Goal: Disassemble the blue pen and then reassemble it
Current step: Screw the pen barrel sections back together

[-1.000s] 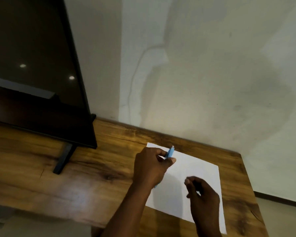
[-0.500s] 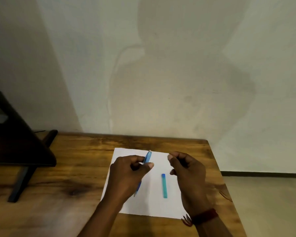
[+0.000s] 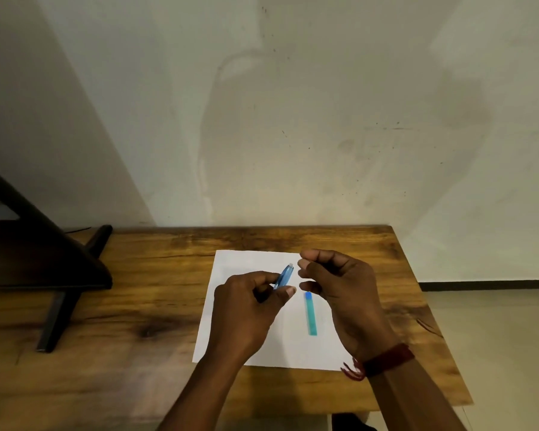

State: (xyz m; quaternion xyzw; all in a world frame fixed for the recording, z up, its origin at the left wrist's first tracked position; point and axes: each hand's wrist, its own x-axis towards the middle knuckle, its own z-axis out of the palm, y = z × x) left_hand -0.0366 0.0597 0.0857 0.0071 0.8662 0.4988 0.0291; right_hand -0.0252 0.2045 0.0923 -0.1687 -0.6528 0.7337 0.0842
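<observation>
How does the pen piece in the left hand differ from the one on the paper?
The held barrel is gripped by the left hand, tilted above the paper; the loose piece lies flat on it, untouched. The held barrel looks translucent blue; the loose piece is teal with a blue far end. Both are slim pen parts.

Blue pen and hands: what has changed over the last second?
The right hand moved from the near edge of the paper up beside the upper end of the blue pen, fingers curled; whether it pinches anything is unclear. A teal pen piece, unseen a second ago, now lies on the paper. The left hand keeps gripping the pen, tilted as before.
</observation>
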